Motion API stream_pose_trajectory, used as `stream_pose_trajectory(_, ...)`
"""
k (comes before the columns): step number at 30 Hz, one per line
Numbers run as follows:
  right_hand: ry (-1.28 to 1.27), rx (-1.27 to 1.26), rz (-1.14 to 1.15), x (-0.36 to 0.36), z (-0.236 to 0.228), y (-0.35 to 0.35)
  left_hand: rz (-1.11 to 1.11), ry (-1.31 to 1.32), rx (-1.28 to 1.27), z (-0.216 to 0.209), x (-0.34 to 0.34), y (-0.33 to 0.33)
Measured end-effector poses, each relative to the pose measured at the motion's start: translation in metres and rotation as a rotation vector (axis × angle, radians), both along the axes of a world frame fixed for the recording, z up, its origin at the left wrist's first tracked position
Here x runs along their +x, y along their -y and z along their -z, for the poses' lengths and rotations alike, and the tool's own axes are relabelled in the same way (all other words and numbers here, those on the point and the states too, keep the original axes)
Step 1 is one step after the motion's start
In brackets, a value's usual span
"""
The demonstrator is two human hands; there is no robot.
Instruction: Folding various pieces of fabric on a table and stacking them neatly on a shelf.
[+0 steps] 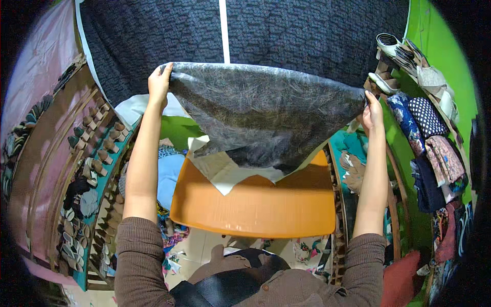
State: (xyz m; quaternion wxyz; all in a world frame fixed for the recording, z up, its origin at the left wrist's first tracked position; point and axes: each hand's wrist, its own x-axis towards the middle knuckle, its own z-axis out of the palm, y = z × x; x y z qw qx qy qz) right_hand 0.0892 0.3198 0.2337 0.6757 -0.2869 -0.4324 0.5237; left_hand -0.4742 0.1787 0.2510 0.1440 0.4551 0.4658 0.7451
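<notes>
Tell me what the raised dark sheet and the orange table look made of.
Dark sheet: probably cloth or soft synthetic leather, dull and mottled; it sags limply. Orange table: perhaps plastic-covered or varnished board, since its smooth top shows a slight sheen.

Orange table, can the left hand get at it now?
Likely not while occupied: the left hand grips the dark cloth, though the orange table is bare on its near side.

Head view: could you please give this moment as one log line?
left grip: sheet edge | right grip: sheet edge | sheet: held over table
</notes>
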Motion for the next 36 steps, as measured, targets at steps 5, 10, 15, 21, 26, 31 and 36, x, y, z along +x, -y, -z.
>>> stream_pose_trajectory(5, 0.351, -0.405, -0.083, -0.019, 0.059, 0.091, 0.000, -0.010, -0.207, 0.075, 0.017, 0.085)
stream_pose_trajectory(10, 1.007, -0.779, -0.498, 0.012, 0.215, 0.145, 0.101, 0.060, -0.645, 0.213, 0.024, 0.176)
stream_pose_trajectory(15, 0.928, -0.965, -0.539, 0.072, 0.337, 0.197, 0.293, 0.311, -0.955, 0.277, 0.074, 0.245)
stream_pose_trajectory(21, 1.228, -1.079, -0.472, -0.002, 0.331, 0.256, 0.250, 0.214, -1.103, 0.289, 0.066, 0.309)
stream_pose_trajectory(26, 1.086, -0.819, -0.253, 0.005, 0.339, 0.292, 0.218, 0.208, -1.050, 0.293, 0.090, 0.315)
stream_pose_trajectory(31, 1.038, -0.660, -0.023, 0.002, 0.331, 0.362, 0.247, 0.250, -0.835, 0.268, 0.102, 0.362)
stream_pose_trajectory(36, 0.859, -0.291, -0.030, 0.000, 0.327, 0.429, 0.176, -0.090, -0.769, 0.281, 0.093, 0.401)
